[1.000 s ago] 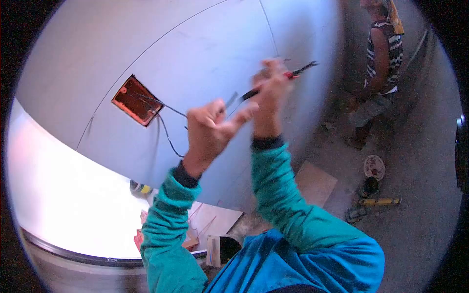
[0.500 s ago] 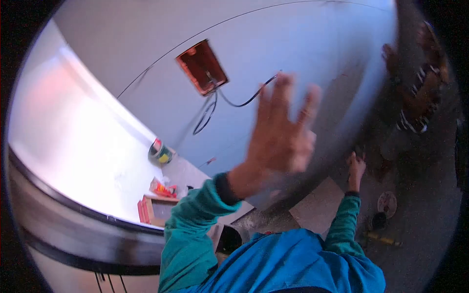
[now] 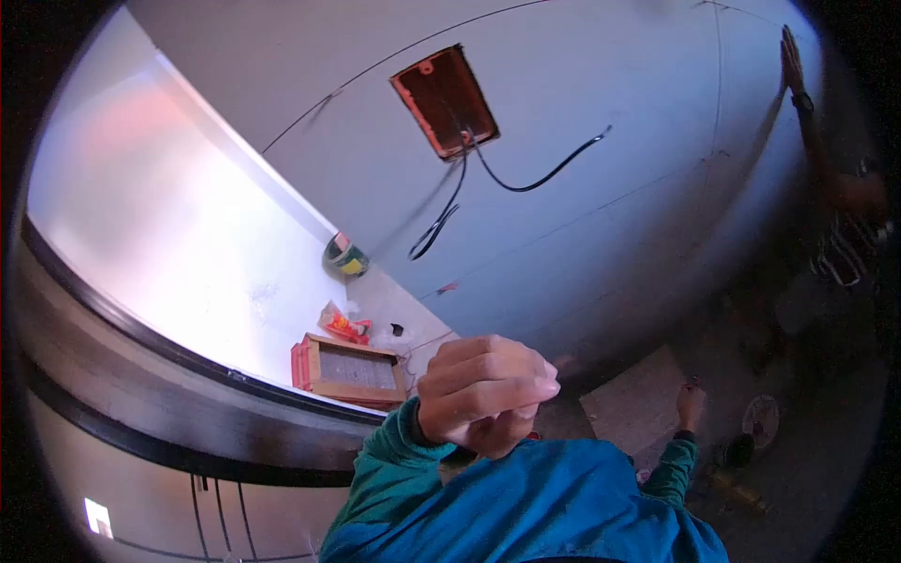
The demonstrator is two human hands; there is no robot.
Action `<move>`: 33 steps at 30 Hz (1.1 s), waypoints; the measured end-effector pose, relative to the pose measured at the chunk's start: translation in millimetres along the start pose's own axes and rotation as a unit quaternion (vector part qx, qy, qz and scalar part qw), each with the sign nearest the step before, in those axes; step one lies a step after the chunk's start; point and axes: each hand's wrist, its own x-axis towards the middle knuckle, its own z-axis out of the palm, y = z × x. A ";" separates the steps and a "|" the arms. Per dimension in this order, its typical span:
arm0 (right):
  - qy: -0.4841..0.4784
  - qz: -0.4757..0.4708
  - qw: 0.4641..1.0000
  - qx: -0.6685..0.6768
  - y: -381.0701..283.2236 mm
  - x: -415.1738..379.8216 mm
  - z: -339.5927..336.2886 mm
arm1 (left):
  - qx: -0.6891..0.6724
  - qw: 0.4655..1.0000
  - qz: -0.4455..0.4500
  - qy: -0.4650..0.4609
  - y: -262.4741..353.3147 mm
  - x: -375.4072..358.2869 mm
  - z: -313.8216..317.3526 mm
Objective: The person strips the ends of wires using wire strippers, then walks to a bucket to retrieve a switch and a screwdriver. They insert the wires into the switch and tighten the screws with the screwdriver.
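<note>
My left hand (image 3: pixel 488 389) is closed in front of my chest, its fingers curled in, and nothing shows in it. Small and dim, my right hand (image 3: pixel 692 405) is low on the right with its fingers closed; a small tip shows at them, too dark to name. Above and beyond my left hand, a reddish-brown wall box (image 3: pixel 450 101) is set into the pale wall. Black cables (image 3: pixel 544 184) come out of its lower end, one stretching right and another hanging in a loop. Neither hand touches them.
A wooden-framed box (image 3: pixel 357 368), an orange-red packet (image 3: pixel 343 324) and a dark green tub (image 3: pixel 345 255) stand left of my left hand. Another person's hand (image 3: pixel 791 64) rests against the wall at upper right. A pale board (image 3: pixel 629 399) lies below.
My left hand has dropped from beside the cable end to my chest, its spread fingers now curled. My right hand is lower. The other person's hand has moved higher on the wall.
</note>
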 end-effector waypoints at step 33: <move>-0.195 -0.125 0.839 0.492 -181.2 -101.6 -83.2 | 0.276 0.954 -0.089 -0.078 -77.5 54.3 41.0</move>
